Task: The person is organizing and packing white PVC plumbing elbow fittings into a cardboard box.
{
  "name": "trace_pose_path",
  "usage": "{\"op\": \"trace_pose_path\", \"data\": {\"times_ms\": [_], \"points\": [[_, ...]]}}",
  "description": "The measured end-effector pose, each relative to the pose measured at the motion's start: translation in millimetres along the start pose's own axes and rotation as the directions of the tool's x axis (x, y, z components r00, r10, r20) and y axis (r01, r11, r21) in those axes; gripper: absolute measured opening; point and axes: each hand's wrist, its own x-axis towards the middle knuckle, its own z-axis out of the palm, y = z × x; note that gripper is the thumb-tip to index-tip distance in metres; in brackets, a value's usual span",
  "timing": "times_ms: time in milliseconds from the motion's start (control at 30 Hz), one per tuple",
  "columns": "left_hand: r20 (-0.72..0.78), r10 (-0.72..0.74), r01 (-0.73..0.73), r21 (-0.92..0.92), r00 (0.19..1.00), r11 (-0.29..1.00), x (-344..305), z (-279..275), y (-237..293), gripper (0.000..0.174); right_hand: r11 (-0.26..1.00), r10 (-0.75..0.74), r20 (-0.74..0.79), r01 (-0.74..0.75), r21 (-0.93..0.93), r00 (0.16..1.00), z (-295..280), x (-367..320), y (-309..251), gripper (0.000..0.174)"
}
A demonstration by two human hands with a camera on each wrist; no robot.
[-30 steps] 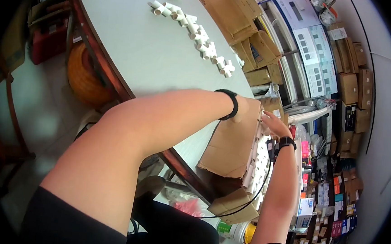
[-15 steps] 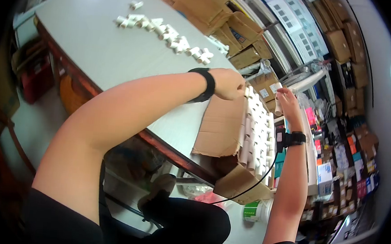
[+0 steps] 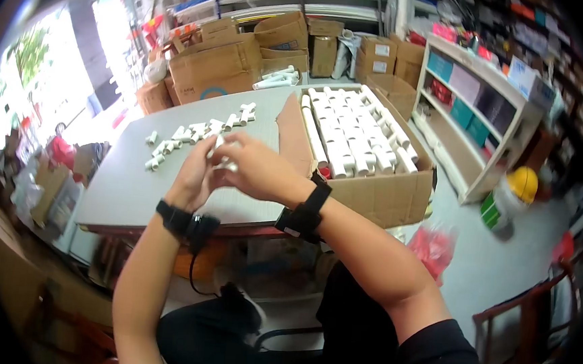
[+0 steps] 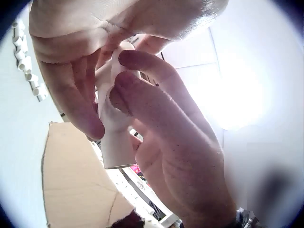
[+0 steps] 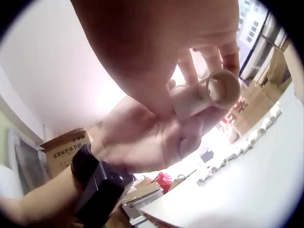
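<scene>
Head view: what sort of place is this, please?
Probably a plumbing or hardware shop, or its storeroom: a cardboard box packed with white pipe fittings, stacked cartons, and a white shelf holding coloured packages.

A white shelf (image 3: 450,149) stands near a green-labelled bucket (image 3: 498,208), with a pinkish-red plastic bag (image 3: 433,247) apart from both.

loose fittings (image 3: 197,133) on table (image 3: 128,191), left of box (image 3: 384,205) | packed fittings (image 3: 349,132) in box | cartons (image 3: 215,72) behind table | shelf (image 3: 461,153) right
</scene>
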Motion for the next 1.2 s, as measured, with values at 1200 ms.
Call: {"op": "trace_pose_path", "data": {"times_ms": [1200], "points": [[-0.124,-0.153,0.197,0.567,0.98,0.8,-57,-7,-38,0.031,0.789,0.524,-0.633,-0.605,0.109,0.57,-270,-195,99,0.053]]}}
